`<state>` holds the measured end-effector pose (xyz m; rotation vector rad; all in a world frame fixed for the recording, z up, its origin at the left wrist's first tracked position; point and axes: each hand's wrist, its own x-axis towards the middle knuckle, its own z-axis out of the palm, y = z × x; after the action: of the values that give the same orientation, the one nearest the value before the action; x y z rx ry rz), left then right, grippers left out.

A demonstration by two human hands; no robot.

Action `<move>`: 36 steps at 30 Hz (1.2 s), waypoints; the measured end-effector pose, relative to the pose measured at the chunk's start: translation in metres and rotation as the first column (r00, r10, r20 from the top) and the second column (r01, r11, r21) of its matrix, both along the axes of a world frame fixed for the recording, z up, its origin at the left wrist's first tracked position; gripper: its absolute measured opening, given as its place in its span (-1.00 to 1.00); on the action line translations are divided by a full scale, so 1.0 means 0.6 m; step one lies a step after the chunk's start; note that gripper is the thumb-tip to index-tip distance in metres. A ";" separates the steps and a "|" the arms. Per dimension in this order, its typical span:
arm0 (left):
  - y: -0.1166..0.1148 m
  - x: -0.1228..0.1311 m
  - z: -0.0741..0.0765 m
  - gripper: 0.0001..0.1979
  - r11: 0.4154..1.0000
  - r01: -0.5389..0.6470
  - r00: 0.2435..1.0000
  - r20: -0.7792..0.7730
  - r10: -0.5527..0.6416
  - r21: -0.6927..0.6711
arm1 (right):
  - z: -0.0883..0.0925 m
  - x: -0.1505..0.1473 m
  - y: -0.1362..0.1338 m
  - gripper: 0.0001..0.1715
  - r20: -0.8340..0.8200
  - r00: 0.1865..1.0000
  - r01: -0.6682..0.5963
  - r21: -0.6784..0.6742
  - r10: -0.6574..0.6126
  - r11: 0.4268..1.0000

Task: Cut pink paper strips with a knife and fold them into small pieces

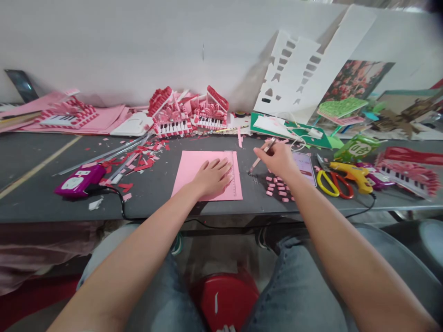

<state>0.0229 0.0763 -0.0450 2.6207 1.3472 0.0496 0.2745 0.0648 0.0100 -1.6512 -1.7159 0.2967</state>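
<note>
A pink paper sheet (194,168) lies on the dark table (155,189) in front of me. My left hand (212,176) rests flat on it, fingers spread, pressing a clear ruler (236,177) along the sheet's right edge. My right hand (278,160) is closed around a slim pink craft knife (260,157), its tip touching the table just right of the ruler. Several small pink paper pieces (278,188) lie under my right wrist.
Pink and red paper piano models (188,115) stand at the back. A purple power strip (79,180) sits left among red scraps. Yellow-handled scissors (332,182), a yellow glue gun (353,174) and a phone (304,167) lie right. White cut foam boards (294,74) lean on the wall.
</note>
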 end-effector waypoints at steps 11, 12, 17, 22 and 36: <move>-0.001 -0.001 -0.002 -0.35 1.000 0.002 0.999 0.032 -0.003 0.028 | -0.002 0.010 0.003 -0.58 -0.209 0.973 -0.125 -0.119 0.098 0.985; -0.001 -0.001 -0.002 -0.35 1.000 0.004 0.999 0.032 -0.005 0.029 | -0.005 0.011 0.005 -0.62 -0.271 0.957 -0.140 -0.114 0.105 0.984; 0.000 -0.002 -0.002 -0.36 0.999 0.012 1.000 0.027 -0.012 0.032 | -0.011 0.019 0.009 -0.65 -0.347 0.935 -0.110 -0.089 0.073 0.990; 0.001 -0.002 -0.002 -0.34 1.000 0.001 1.000 0.026 -0.002 0.022 | -0.010 0.012 0.010 -0.64 -0.231 0.973 -0.012 0.007 0.013 1.000; 0.001 0.000 0.001 -0.35 1.000 -0.026 1.000 0.007 0.026 0.015 | -0.049 -0.061 0.044 -0.67 -0.129 0.984 -0.122 0.007 0.122 0.992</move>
<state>0.0230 0.0769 -0.0446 2.6134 1.3845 0.0725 0.2382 0.0912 -0.0195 -1.4959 -1.7215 0.4534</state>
